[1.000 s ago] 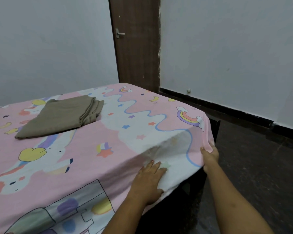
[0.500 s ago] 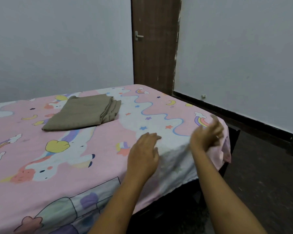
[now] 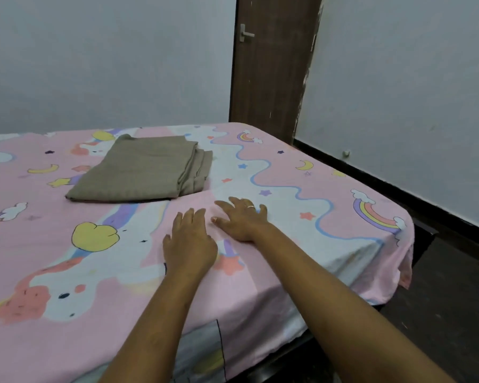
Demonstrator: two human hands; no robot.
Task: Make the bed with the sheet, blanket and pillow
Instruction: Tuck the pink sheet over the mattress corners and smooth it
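Both hands [image 3: 190,244] flat on sheet [image 3: 302,244]; folded blanket [image 3: 141,171] just beyond

A brown wooden door [image 3: 274,64] stands shut in the far corner, a metal lever handle [image 3: 245,33] near its left edge; pale blue-grey walls [image 3: 108,59] run either side; paint is chipped along the door's right edge; a black skirting [image 3: 385,183] lines the right wall, a small white fitting [image 3: 346,153] just above it; the floor [image 3: 454,299] is dark.
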